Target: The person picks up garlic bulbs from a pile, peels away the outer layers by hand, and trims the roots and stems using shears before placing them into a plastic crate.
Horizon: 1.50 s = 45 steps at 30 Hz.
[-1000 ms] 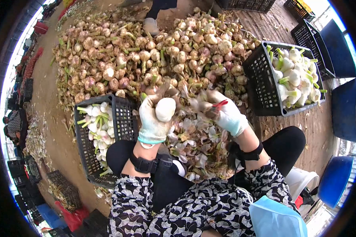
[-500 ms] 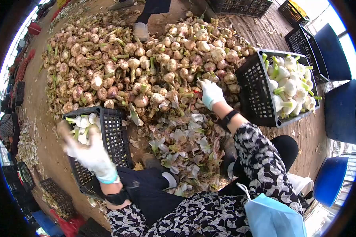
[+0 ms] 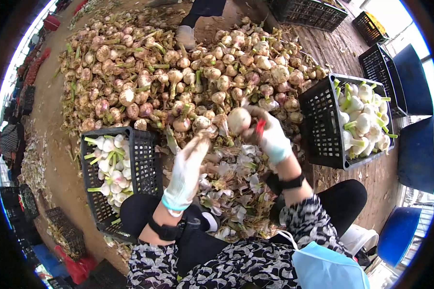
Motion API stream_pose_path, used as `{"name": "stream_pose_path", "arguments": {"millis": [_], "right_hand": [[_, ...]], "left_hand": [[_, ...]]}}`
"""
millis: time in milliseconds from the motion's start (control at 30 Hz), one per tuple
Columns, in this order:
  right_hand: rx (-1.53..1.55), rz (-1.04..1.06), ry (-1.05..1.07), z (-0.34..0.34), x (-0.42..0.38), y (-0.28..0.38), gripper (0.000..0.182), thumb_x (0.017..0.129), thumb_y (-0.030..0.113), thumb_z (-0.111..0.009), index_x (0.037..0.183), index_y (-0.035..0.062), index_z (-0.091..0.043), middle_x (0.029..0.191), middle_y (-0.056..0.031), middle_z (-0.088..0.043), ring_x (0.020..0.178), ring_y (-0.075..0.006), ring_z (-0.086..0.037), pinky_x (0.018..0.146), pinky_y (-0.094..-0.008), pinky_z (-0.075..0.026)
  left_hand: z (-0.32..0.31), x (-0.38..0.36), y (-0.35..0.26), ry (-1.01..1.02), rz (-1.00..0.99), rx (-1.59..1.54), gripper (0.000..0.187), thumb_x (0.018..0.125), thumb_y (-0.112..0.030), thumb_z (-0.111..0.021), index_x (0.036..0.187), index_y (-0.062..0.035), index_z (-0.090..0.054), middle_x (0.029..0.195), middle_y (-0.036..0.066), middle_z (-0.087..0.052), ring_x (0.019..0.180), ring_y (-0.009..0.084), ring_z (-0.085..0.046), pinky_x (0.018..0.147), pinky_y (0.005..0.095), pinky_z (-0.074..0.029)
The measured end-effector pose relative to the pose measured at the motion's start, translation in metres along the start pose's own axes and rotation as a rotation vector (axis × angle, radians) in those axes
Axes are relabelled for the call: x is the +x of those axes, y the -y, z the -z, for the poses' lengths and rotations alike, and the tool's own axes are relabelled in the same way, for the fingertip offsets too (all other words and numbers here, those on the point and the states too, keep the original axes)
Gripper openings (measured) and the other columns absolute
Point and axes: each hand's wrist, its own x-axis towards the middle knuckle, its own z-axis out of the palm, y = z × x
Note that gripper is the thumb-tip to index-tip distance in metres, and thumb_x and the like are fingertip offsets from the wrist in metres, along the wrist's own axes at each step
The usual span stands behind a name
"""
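Observation:
Garlic bulbs with dry skins lie in a large pile [image 3: 144,82] on the ground. My right hand [image 3: 272,137], in a white glove, is closed round a garlic bulb [image 3: 238,120] and a small red tool [image 3: 260,126]. To its left, my left hand [image 3: 187,171], also gloved, is raised over the loose peelings [image 3: 236,178], fingers extended and slightly blurred, nothing visible in it. Cleaned white garlic [image 3: 113,168] fills part of the left black crate [image 3: 147,159]. More cleaned garlic [image 3: 364,115] is heaped in the right black crate [image 3: 320,125].
Another person's shoe [image 3: 185,37] rests at the pile's far edge. Black crates [image 3: 381,72] and blue tubs [image 3: 417,151] line the right side. A person [image 3: 10,147] is at the far left, near crates [image 3: 65,231]. A blue mask [image 3: 328,269] hangs below me.
My left hand has moved from the left crate to the middle. My right hand has lifted a bulb from the pile. The view has shifted slightly.

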Motion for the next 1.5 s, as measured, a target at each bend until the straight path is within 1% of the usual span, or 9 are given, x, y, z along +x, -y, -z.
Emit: {"name": "stream_pose_path", "arguments": {"millis": [100,333,467,867,1000,1133,1333,1400,1500], "right_hand": [[-0.694,0.623,0.120,-0.040,-0.026,0.024,0.055,0.064,0.004,-0.073,0.116,0.0041,-0.054,0.113,-0.0170,-0.056,0.101,-0.0327,-0.058,0.088,-0.0346,-0.047],[0.410,-0.067,-0.147,-0.011,-0.046,0.013,0.035,0.090,0.017,-0.055,0.121,0.0058,-0.046,0.093,-0.0036,-0.057,0.078,-0.0154,-0.058,0.061,-0.0268,-0.049],[-0.509,0.369,-0.298,-0.039,-0.048,0.014,0.023,0.085,0.012,-0.059,0.105,0.0020,-0.058,0.089,-0.0086,-0.063,0.079,-0.0170,-0.060,0.068,-0.0299,-0.048],[-0.174,0.148,-0.104,-0.023,-0.050,0.007,0.023,0.077,0.003,-0.060,0.099,-0.0024,-0.058,0.068,-0.0006,-0.055,0.064,-0.0066,-0.045,0.057,-0.0229,-0.041],[0.106,0.063,-0.146,-0.053,-0.063,0.031,0.015,0.078,0.001,-0.056,0.093,-0.0024,-0.060,0.073,-0.0021,-0.058,0.066,-0.0070,-0.048,0.060,-0.0243,-0.043],[-0.285,0.010,-0.042,-0.034,-0.053,-0.012,0.023,0.084,0.000,-0.053,0.107,-0.0014,-0.058,0.093,-0.0013,-0.063,0.085,-0.0082,-0.056,0.074,-0.0230,-0.046],[-0.080,0.040,-0.130,-0.023,-0.046,-0.022,0.012,0.083,0.003,-0.060,0.095,0.0024,-0.060,0.086,-0.0023,-0.063,0.081,-0.0092,-0.055,0.075,-0.0262,-0.047],[-0.331,0.391,-0.213,-0.037,-0.055,0.010,0.017,0.081,-0.002,-0.056,0.097,0.0036,-0.059,0.083,-0.0025,-0.061,0.079,-0.0101,-0.056,0.076,-0.0264,-0.047],[0.270,0.014,-0.157,-0.037,-0.065,0.033,0.015,0.085,0.000,-0.048,0.094,0.0030,-0.059,0.086,0.0001,-0.060,0.079,-0.0097,-0.055,0.074,-0.0261,-0.047]], "left_hand": [[-0.010,0.004,0.008,0.177,0.016,-0.220,0.043,0.097,-0.028,-0.042,0.126,0.0025,-0.046,0.113,0.011,-0.058,0.099,0.0195,-0.058,0.086,0.0332,-0.048],[-0.031,0.001,-0.002,0.057,-0.430,0.148,0.052,0.080,-0.009,-0.064,0.124,0.0103,-0.044,0.116,0.015,-0.057,0.104,0.0202,-0.057,0.093,0.0314,-0.044],[-0.034,0.006,0.007,0.043,-0.823,0.647,0.056,0.072,0.001,-0.065,0.124,0.0093,-0.046,0.117,0.014,-0.056,0.105,0.0178,-0.056,0.094,0.0287,-0.042],[-0.033,-0.007,0.001,0.016,-0.877,0.726,0.059,0.068,-0.001,-0.069,0.123,0.0037,-0.050,0.115,0.016,-0.057,0.102,0.0213,-0.058,0.090,0.0307,-0.045],[-0.029,-0.006,0.007,0.251,-0.423,-0.148,0.045,0.087,-0.018,-0.058,0.118,0.0130,-0.048,0.103,0.009,-0.061,0.095,0.0138,-0.058,0.087,0.0276,-0.045],[-0.023,0.009,0.024,0.063,-0.121,-0.174,0.042,0.095,-0.032,-0.046,0.111,0.0055,-0.057,0.098,0.006,-0.062,0.090,0.0110,-0.056,0.085,0.0243,-0.042],[-0.043,0.005,0.022,-0.093,-0.613,0.374,0.045,0.093,-0.025,-0.054,0.124,0.0075,-0.047,0.108,0.009,-0.058,0.094,0.0153,-0.055,0.090,0.0253,-0.042],[-0.035,-0.003,0.007,0.069,-0.432,0.258,0.051,0.090,-0.018,-0.059,0.130,0.0079,-0.040,0.116,0.010,-0.056,0.100,0.0166,-0.055,0.094,0.0272,-0.041],[-0.028,0.000,0.007,0.243,-0.170,-0.185,0.053,0.090,-0.015,-0.058,0.133,0.0080,-0.038,0.123,0.013,-0.053,0.108,0.0181,-0.055,0.094,0.0278,-0.042]]}}
